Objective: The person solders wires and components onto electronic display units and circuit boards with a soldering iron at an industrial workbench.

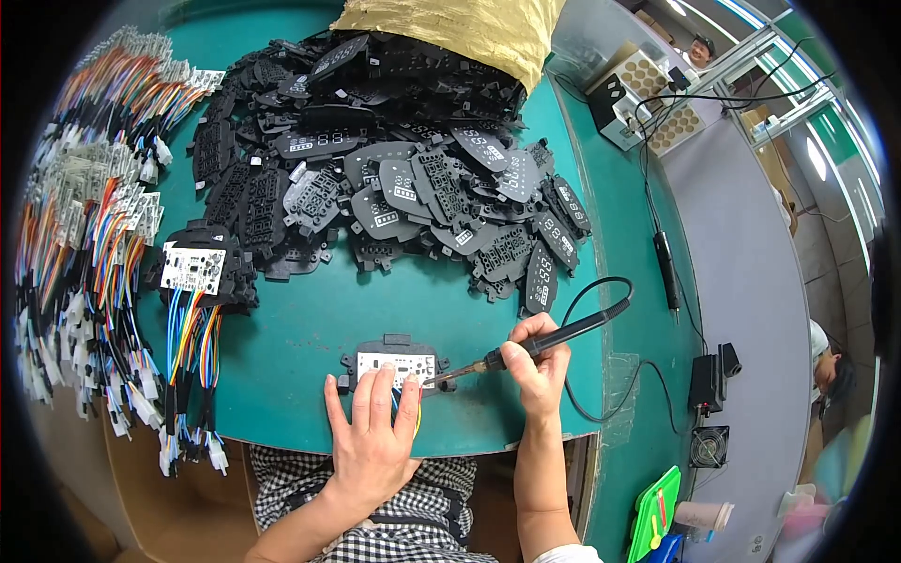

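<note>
My right hand point(538, 366) is closed around a black soldering iron point(577, 326). Its tip comes down at the right edge of a white circuit board point(399, 366), which sits in a black plastic housing point(396, 340) near the table's front edge. Spread over the board's lower edge, the fingers of my left hand point(374, 441) press it down. A few coloured wires point(418, 419) show beside those fingers; where they join is hidden. To the left, finished-looking black housings with a white board point(192, 269) on top lie stacked, their coloured wires hanging toward me.
A big heap of black housings point(413, 188) spills from a yellow sack point(460, 33). Bundles of wired boards point(89, 206) crowd the left side. On the right stand another black iron point(666, 272), a small fan point(709, 447) and a green tray point(654, 516). Other people are beyond the partition.
</note>
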{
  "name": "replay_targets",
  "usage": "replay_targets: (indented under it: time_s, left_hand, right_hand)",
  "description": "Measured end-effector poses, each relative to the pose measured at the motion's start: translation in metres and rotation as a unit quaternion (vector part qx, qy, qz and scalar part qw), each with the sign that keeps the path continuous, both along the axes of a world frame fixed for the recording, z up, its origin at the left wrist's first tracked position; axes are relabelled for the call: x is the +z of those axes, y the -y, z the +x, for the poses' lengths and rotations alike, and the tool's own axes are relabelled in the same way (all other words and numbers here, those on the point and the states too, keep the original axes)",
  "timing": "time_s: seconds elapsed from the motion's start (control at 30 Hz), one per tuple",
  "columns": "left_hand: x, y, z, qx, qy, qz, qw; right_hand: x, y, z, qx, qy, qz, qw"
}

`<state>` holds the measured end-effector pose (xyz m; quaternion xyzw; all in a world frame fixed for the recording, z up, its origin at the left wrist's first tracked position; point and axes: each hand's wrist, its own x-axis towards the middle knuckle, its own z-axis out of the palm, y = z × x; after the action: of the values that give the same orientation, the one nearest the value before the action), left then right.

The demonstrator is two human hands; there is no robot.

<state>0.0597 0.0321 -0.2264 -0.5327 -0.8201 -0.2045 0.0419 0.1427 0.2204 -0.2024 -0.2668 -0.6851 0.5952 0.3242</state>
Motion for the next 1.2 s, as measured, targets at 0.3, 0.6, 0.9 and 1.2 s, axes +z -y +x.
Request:
replay_targets:
  time_s: [0.3, 0.6, 0.9, 1.2]
  left_hand:
    - [0.001, -0.001, 0.000, 0.000, 0.001, -0.002, 1.000]
    - [0.003, 0.000, -0.001, -0.003, 0.002, -0.009, 1.000]
    - [0.002, 0.001, 0.000, -0.003, 0.020, 0.000, 1.000]
    - [0.001, 0.001, 0.000, 0.000, 0.026, 0.002, 1.000]
  right_hand:
    - [0.001, 0.000, 0.000, 0.003, 0.002, 0.005, 1.000]
    - [0.000, -0.001, 0.000, 0.002, 0.004, 0.011, 1.000]
    - [-0.005, -0.007, 0.004, -0.017, -0.105, -0.033, 0.994]
    - [-0.005, -0.004, -0.010, -0.017, -0.022, -0.055, 0.998]
